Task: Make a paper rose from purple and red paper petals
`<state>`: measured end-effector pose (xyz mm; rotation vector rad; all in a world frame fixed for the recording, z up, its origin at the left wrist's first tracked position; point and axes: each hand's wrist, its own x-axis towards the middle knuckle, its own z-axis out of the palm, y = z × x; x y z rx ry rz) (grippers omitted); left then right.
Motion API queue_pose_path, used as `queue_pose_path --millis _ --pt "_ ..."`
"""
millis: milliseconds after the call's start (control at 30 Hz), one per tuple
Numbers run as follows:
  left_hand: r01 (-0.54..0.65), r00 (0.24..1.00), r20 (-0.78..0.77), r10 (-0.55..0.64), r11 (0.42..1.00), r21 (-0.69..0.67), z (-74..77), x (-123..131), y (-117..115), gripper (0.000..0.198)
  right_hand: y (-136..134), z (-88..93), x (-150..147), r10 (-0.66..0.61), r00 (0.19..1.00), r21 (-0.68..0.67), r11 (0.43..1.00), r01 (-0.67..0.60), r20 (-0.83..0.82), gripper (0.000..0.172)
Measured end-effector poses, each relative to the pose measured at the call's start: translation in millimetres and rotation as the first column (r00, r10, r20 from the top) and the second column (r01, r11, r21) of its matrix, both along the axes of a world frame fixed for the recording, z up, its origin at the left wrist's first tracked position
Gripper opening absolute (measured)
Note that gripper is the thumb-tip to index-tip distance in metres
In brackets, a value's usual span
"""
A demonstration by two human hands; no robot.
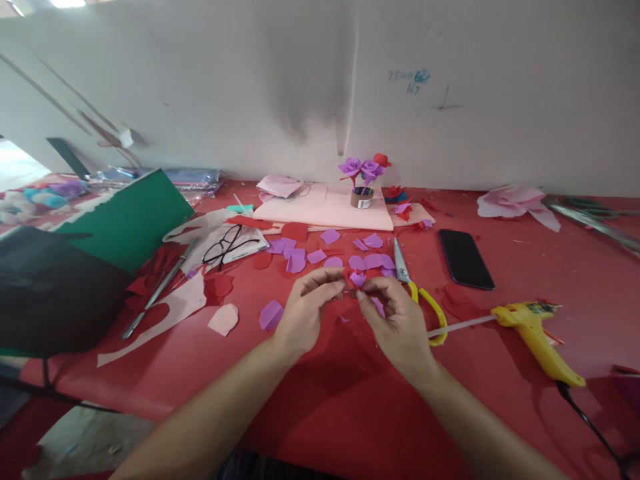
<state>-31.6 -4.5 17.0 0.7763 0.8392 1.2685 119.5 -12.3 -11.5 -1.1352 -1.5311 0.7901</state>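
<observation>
Two hands meet at the centre of the frame over a red worktop (325, 413). The fingers of the left hand (305, 310) and right hand (399, 327) pinch a small red and purple bud (357, 279) between them; its finer folds are too blurred to tell. Too tight a pinch could crease or tear its thin petals; too loose a one could let them slip apart. To the right of centre, the scissors (440, 313) and the glue stick (465, 325) lie just beside the right hand, so a careless sideways move could knock them and swing the glue gun (533, 333).

Counted: one bud, one pair of scissors, one glue gun with one stick, one phone (466, 259) at right, one pair of glasses (225, 248) left of centre. At upper centre, one pot (361, 198) carries three flowers: two purple (351, 167), one red (383, 160). Loose purple petals (296, 261) overlap mid-frame, too many to count surely.
</observation>
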Motion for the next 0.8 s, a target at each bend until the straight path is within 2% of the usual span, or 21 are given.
queue_pose_path --millis 133,267,367,500,633,800 --pt "0.089 0.995 0.059 -0.084 0.993 -0.082 0.4 -3 3 0.012 1 -1.7 1 0.023 1.000 0.021 1.000 -0.024 0.013 0.004" --pt "0.070 0.996 0.070 -0.063 0.993 -0.091 -1.1 -4 6 0.021 1 0.1 1 0.048 0.999 0.032 0.998 -0.048 0.002 0.005" --pt "0.024 0.998 0.056 -0.020 0.997 -0.071 -2.8 -3 6 0.027 -1 4.3 0 0.031 0.998 -0.006 0.999 -0.031 -0.058 0.006" --pt "0.022 0.997 -0.068 -0.023 1.000 -0.017 -6.6 1 4 0.015 -3 8.7 -2 0.001 0.986 -0.089 0.996 -0.016 -0.165 0.008" --pt "0.057 0.991 -0.125 -0.046 0.995 0.081 -9.9 3 3 0.011 -3 8.7 -2 0.016 0.974 -0.100 0.994 -0.039 -0.225 0.007" --pt "0.040 0.988 -0.155 -0.023 0.993 0.110 -9.3 4 3 0.010 -4 7.9 -1 0.018 0.974 -0.085 0.996 -0.039 -0.228 0.004"
